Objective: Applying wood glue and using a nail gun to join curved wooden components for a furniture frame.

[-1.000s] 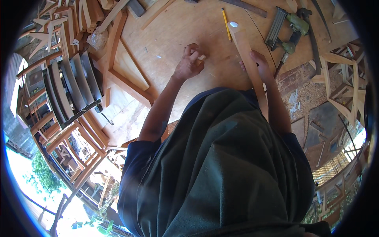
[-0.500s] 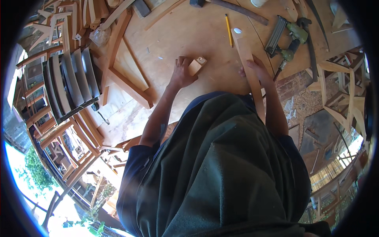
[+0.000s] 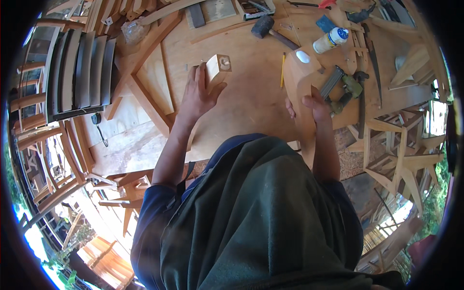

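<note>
My left hand is closed round a squared wooden piece of pale wood, raised over the workbench. Its end, with a rounded knob or recess, faces up and away from me. On the right, a long wooden board is gripped in my right hand, thumb on one side and fingers on the other. A white blob, probably glue, sits on the board's far end. The board's near end runs down beside my apron. A yellow pencil lies on the bench between the two pieces.
A mallet and a white bottle with a blue cap are at the far side. To the right lie a green nail gun, a hammer and a saw. Joined wooden bars and stacked curved slats occupy the left.
Both my hands and their wooden pieces have lifted toward me. The view has shifted, so more of the bench's far side shows, including the bottle and the whole mallet head.
</note>
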Tool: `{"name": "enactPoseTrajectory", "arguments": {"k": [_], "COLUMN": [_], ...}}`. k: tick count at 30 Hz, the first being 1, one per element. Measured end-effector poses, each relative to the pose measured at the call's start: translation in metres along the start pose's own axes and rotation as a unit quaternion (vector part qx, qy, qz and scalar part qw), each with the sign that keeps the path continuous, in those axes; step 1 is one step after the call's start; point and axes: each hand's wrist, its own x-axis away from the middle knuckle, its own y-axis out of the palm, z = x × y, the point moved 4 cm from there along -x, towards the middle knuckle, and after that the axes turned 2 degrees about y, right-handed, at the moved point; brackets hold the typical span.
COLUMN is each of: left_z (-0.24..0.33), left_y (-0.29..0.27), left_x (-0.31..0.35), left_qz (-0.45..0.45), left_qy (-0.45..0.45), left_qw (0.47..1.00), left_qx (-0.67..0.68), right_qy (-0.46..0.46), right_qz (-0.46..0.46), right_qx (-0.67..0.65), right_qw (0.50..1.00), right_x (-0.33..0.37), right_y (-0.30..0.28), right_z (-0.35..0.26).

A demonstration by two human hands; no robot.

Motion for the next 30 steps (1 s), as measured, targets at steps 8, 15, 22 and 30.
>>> {"name": "enactPoseTrajectory", "arguments": {"k": [8,15,22,30], "left_z": [-0.022,0.076,0.135,0.156], "left_y": [-0.072,-0.192,-0.24,-0.248], "left_x": [0.003,-0.008,-0.014,-0.01], "left_qz": [0.08,0.238,0.22,0.197], "left_qy": [-0.054,0.079,0.175,0.197], "left_qw": [0.988,0.968,0.957,0.954], "left_qx": [0.12,0.015,-0.075,-0.112], "right_qy": [-0.138,-0.395,-0.43,-0.43], "right_qz": [-0.074,0.085,0.091,0.135], "right_qx": [-0.01,0.313,0.412,0.46], "right_qw": [0.988,0.859,0.798,0.765], "right_x": [-0.024,-0.015,-0.014,-0.005], "right_y": [0.088,0.117,0.132,0.142], "right_z": [-0.106,-0.144,-0.158,-0.164]}}
